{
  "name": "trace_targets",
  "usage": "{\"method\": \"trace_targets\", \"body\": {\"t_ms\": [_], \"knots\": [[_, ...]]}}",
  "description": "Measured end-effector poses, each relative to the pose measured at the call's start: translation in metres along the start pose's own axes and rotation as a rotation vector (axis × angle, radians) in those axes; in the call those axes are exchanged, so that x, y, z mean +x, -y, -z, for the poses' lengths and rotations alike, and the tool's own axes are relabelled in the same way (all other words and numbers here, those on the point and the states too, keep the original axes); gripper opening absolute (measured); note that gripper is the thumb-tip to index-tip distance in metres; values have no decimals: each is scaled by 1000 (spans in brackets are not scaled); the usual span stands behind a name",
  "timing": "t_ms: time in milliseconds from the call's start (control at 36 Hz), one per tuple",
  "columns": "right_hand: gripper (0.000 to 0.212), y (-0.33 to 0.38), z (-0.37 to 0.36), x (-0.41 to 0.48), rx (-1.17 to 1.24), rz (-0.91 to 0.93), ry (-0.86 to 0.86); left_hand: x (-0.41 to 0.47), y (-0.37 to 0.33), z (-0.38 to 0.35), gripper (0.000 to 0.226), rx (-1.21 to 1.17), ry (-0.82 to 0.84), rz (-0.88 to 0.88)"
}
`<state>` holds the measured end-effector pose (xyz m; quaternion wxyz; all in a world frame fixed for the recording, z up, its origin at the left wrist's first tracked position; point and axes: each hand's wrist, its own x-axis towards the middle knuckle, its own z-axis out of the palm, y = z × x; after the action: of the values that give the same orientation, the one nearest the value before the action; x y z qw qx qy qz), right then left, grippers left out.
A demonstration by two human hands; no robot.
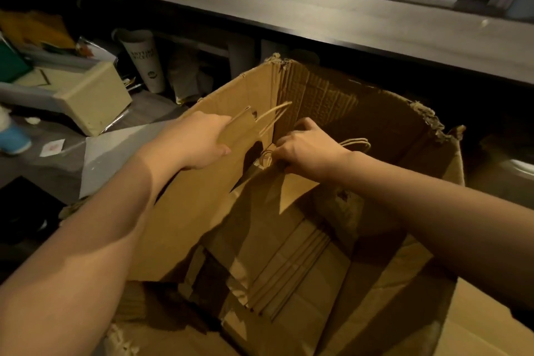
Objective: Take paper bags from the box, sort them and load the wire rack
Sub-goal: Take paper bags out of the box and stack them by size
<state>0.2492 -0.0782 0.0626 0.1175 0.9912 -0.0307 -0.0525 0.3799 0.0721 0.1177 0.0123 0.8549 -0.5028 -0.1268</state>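
A large torn cardboard box (341, 95) stands open below me. Flat brown paper bags (291, 266) with twisted handles lie stacked inside it. My left hand (199, 141) grips a folded paper bag (239, 131) at the box's left wall, with the bag's handle loops sticking up. My right hand (309, 147) reaches into the box and pinches the top of another bag (291, 191) near its handles. The wire rack is not in view.
A long dark counter (318, 17) runs behind the box. To the left stand a tall white paper cup (144, 63), a cream plastic bin (95, 95) and scattered clutter. A loose cardboard flap (476, 324) lies at the lower right.
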Motion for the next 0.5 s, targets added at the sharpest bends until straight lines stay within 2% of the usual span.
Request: {"method": "trace_targets", "body": {"t_ms": [194, 278, 361, 500], "knots": [[23, -16, 32, -21, -44, 55, -148, -3, -18, 23, 58, 71, 31, -66], [26, -23, 49, -38, -83, 76, -244, -8, -32, 39, 48, 91, 53, -97], [27, -28, 64, -54, -102, 82, -336, -12, -46, 58, 20, 17, 74, -162], [24, -43, 88, -83, -79, 59, -556, -21, -76, 86, 19, -161, 130, -234]]}}
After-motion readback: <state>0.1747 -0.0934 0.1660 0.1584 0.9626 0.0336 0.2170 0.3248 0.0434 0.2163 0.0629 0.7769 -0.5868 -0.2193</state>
